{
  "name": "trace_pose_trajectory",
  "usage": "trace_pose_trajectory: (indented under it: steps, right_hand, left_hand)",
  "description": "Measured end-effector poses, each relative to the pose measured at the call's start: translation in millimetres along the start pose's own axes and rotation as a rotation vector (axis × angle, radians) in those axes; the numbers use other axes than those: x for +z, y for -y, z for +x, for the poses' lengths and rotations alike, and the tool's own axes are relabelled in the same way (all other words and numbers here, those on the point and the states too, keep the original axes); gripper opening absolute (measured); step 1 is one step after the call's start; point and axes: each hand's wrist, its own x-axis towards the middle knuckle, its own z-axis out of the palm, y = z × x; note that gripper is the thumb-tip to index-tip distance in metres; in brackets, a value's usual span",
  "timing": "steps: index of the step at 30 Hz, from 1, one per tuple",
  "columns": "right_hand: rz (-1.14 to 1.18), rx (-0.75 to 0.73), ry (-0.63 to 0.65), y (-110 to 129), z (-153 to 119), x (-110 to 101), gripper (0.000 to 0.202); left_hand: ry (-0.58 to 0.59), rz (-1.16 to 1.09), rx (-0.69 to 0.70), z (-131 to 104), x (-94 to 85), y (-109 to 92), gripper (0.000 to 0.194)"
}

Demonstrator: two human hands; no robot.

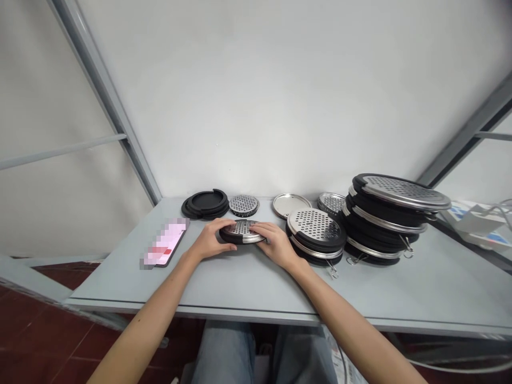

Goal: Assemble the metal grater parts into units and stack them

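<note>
at a pale grey tabletop (420,298) backed by a white wall (256,96), a person's two bare hands bracket a round black-rimmed piece with a perforated silver metal face (241,228) near the table's middle. the left hand (210,240) grips its left edge, thumb along the near side and fingers over the rim; the right hand (277,244) closes on the opposite edge, fingers laid across the silver face. the two-sided hold probably keeps it level and steady; whether it touches the table cannot be told. to the left lies a dark-edged phone with a pink, partly blurred screen (176,240), likely set there to stay viewable beside the work. along the wall sit a pile of black round dishes (207,201), small perforated silver discs (244,204), a plain shiny silver plate (292,205) and more perforated discs (332,201), seemingly sorted by kind. at right rise a short stack of black-and-silver rounds (316,226) and a taller, wider stack (382,221), metal loops (333,272) jutting toward the near edge; their flat shapes likely suit piling.
</note>
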Motion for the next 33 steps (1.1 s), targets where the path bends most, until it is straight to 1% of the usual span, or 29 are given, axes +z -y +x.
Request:
trace_pose_trajectory:
  steps: [2,3,7,10,12,15,19,21,22,24,25,27,29,31,33]
  right_hand:
    - [0.009,0.008,-0.011,0,0,0,0.036]
    - [0.012,0.014,-0.013,0,0,0,0.036]
    - [0.032,0.014,-0.021,3,1,-4,0.035]
    - [0.065,0.014,-0.014,6,2,-7,0.035]
    - [0.099,0.015,-0.009,8,3,-8,0.034]
    - [0.163,0.017,-0.023,14,3,-7,0.032]
    - [0.231,0.049,-0.094,32,-2,-10,0.031]
    - [0.215,0.096,-0.179,44,-4,-22,0.032]
    - [0.189,0.107,-0.228,50,-4,-32,0.032]
    - [0.098,0.07,-0.329,60,-3,-59,0.031]
    - [0.046,0.022,-0.355,64,-2,-75,0.03]
    - [-0.063,-0.106,-0.325,71,1,-106,0.032]
    - [-0.202,-0.174,-0.289,73,1,-132,0.036]
    - [-0.335,-0.202,-0.266,70,-3,-148,0.038]
    - [-0.449,-0.194,-0.22,61,-11,-153,0.039]
  left_hand:
    - [0.005,0.039,-0.017,0,-0.3,3,0.07]
    - [0.002,0.058,-0.025,-1,-0.4,4,0.067]
    - [-0.012,0.062,-0.036,-1,0.3,9,0.042]
    - [-0.02,0.027,-0.048,-1,1.2,9,0.034]
    - [-0.033,0.014,-0.06,-2,1.5,8,0.036]
    - [-0.053,0.027,-0.081,-2,0.3,8,0.045]
    - [-0.098,0.089,-0.105,-4,-3.8,12,0.055]
    - [-0.142,0.128,-0.145,-4,-4.9,14,0.055]
    - [-0.154,0.14,-0.166,-4,-4.8,14,0.054]
    - [-0.141,0.147,-0.186,-4,-3.8,13,0.05]
    - [-0.118,0.145,-0.19,-4,-3.0,13,0.049]
    - [-0.071,0.135,-0.198,-4,-1.2,11,0.047]
    - [-0.056,0.13,-0.21,-5,0.3,10,0.046]
    - [-0.062,0.125,-0.219,-6,1.4,11,0.044]
    - [-0.076,0.113,-0.228,-7,2.2,13,0.042]
